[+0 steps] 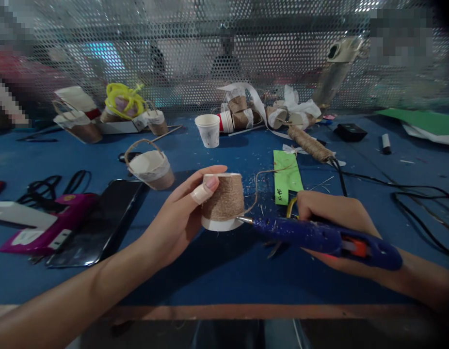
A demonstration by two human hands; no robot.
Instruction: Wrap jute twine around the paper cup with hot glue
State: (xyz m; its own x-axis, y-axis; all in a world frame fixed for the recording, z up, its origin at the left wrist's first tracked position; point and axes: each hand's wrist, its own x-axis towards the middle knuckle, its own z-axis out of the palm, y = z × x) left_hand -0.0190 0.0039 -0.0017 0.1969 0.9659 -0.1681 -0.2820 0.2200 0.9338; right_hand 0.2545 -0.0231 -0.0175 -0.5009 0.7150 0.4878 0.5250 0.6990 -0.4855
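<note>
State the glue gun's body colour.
The glue gun is dark blue; it shows best in the head view, the only one.

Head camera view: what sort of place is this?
Probably a craft workspace: the right hand holds a blue glue gun, the left hand holds a twine-wrapped cup, and a small handled basket sits on the blue tabletop.

Head-height view, forward and downward

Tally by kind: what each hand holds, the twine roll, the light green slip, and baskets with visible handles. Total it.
Twine-wrapped cup in left hand: 1
Blue glue gun in right hand: 1
Twine roll: 1
Light green slip: 1
Baskets with visible handles: 3
Total: 7
</note>
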